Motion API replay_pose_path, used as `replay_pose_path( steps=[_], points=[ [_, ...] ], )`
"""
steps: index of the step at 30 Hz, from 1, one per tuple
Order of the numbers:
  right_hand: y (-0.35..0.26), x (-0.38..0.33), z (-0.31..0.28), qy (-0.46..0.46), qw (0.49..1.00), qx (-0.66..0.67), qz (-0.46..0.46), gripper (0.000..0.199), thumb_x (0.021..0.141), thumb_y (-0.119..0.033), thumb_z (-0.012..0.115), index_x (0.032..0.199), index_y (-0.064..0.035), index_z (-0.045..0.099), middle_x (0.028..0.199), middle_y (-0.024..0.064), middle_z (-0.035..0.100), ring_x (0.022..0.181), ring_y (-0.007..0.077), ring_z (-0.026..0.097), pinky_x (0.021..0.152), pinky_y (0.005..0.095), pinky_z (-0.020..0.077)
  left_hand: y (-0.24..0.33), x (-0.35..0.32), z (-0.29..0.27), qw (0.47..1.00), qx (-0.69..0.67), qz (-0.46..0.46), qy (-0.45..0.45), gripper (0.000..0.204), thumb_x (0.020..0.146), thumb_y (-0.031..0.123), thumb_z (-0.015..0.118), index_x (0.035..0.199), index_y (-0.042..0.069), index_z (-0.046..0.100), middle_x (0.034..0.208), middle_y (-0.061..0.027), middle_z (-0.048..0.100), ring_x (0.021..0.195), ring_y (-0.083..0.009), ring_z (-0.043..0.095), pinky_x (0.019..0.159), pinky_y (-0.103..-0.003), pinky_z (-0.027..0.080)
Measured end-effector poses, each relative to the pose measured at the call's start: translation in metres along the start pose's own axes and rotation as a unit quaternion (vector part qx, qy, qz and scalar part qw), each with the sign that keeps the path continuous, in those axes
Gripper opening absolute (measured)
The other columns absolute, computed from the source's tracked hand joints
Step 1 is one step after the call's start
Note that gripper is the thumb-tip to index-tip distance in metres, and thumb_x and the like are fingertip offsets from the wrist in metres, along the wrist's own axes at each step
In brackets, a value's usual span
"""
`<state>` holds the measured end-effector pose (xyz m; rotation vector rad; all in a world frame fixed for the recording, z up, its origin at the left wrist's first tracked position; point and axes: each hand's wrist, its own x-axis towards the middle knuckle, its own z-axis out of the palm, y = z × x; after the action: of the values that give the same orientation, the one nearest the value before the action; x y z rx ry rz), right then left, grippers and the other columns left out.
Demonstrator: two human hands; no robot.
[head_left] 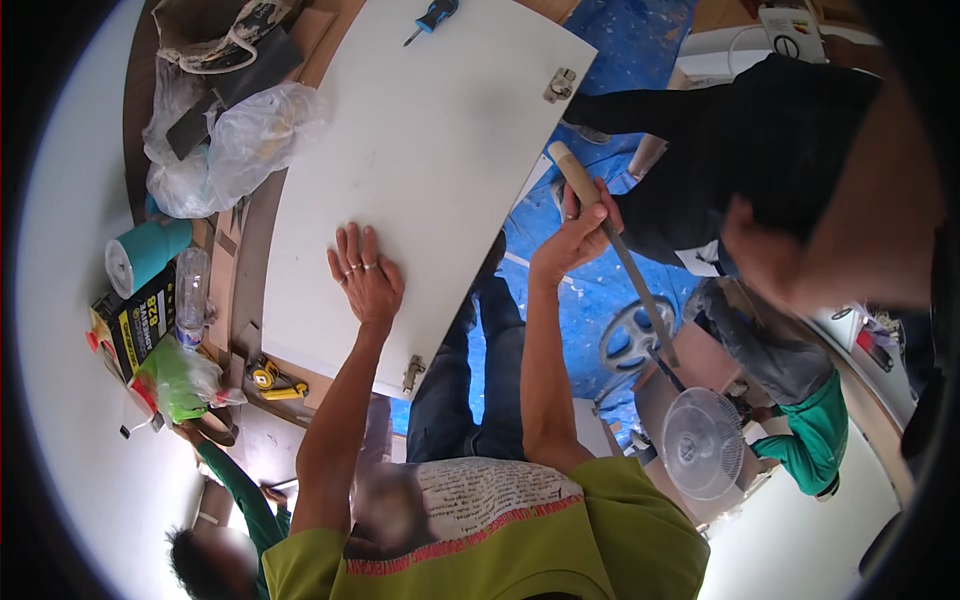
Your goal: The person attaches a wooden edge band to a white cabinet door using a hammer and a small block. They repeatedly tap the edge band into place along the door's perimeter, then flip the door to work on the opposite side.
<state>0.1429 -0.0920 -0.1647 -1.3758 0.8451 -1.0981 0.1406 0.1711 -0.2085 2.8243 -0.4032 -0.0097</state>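
Observation:
A white cabinet door panel [420, 130] lies flat in front of me. My left hand [367, 278] rests palm down on it, fingers stretched out, with rings on the fingers. Beyond the panel's right edge, my right hand [575, 240] is closed around a file [641, 290] where its wooden handle meets the long metal blade. The handle points up and left, the blade down and right, apart from the panel. Metal hinges sit along the panel's right side, one hinge [560, 85] at the far end and another hinge [413, 373] near me. A blue screwdriver [436, 17] lies at the far end.
Plastic bags [255, 130], a teal cylinder [150, 255], a clear bottle [192, 295] and a yellow tape measure [265, 376] line the left. A fan [703, 442] stands right, near blue floor sheeting [590, 300]. One person [740, 170] is close at right; two in green work nearby.

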Motion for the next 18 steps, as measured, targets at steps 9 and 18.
replay_pose_path(
  steps=[9, 18],
  points=[
    [0.016, 0.073, 0.031, -0.030, 0.997, 0.046, -0.049, 0.048, 0.103, -0.037, 0.046, 0.116, 0.0085, 0.040, 0.122, 0.0256, 0.052, 0.110, 0.0308, 0.059, 0.085, 0.0433, 0.0609, -0.001, 0.001, 0.001, 1.000, -0.006, 0.007, 0.002, 0.060, 0.087, 0.013, 0.047, 0.146, 0.010, 0.035, 0.152, -0.0149, 0.033, 0.145, -0.0330, 0.023, 0.118, -0.052, 0.010],
    [0.024, 0.141, 0.033, -0.056, 0.984, -0.018, -0.169, 0.050, 0.103, -0.038, 0.044, 0.112, 0.0111, 0.046, 0.117, 0.0226, 0.054, 0.103, 0.0303, 0.063, 0.083, 0.0424, 0.0620, 0.001, 0.000, 0.002, 1.000, 0.001, 0.003, 0.000, 0.060, 0.087, 0.013, 0.047, 0.146, 0.009, 0.036, 0.153, -0.0153, 0.033, 0.146, -0.0331, 0.022, 0.119, -0.052, 0.010]
  ],
)
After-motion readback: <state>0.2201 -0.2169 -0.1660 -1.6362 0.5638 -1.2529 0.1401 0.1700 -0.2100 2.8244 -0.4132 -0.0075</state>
